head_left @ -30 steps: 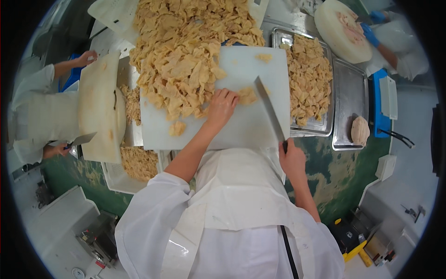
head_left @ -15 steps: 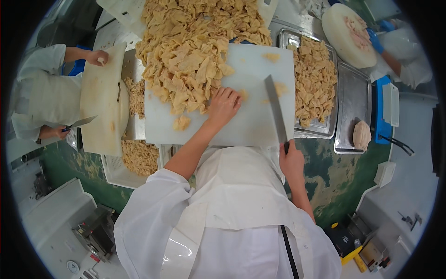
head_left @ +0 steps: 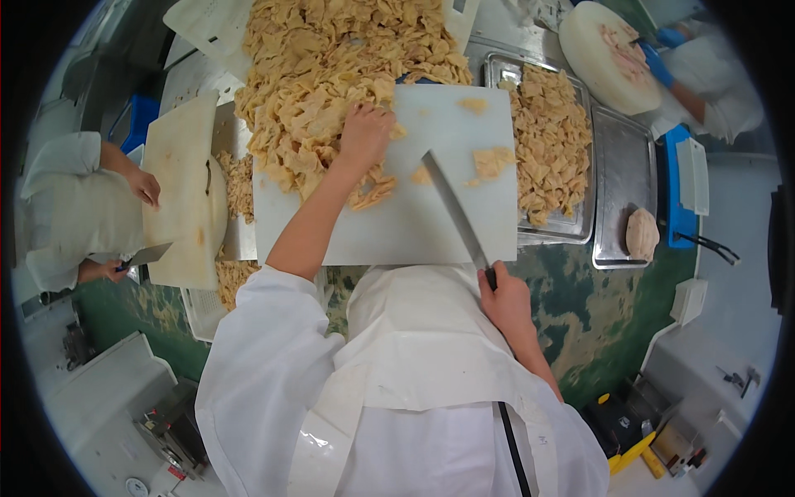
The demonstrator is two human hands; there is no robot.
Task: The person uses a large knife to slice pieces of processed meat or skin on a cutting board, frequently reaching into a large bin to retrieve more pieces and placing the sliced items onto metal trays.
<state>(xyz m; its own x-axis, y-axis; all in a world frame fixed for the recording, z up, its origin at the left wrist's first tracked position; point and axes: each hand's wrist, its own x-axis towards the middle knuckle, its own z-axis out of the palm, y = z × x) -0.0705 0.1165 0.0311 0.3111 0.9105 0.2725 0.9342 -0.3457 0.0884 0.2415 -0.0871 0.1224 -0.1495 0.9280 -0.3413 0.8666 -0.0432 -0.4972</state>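
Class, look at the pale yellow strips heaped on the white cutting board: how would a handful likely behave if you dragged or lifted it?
The strips lie crumpled and folded, so probably floppy. The left hand rests on the heap's edge; loose bits on the cutting board suggest pieces scatter easily.

knife handle (head_left: 490, 277) hidden in right hand (head_left: 505, 302)

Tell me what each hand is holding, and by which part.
The right hand grips a cleaver by its handle, blade lying out over the white cutting board. The left hand lies on the heap of pale cut strips; whether it grips any cannot be told.
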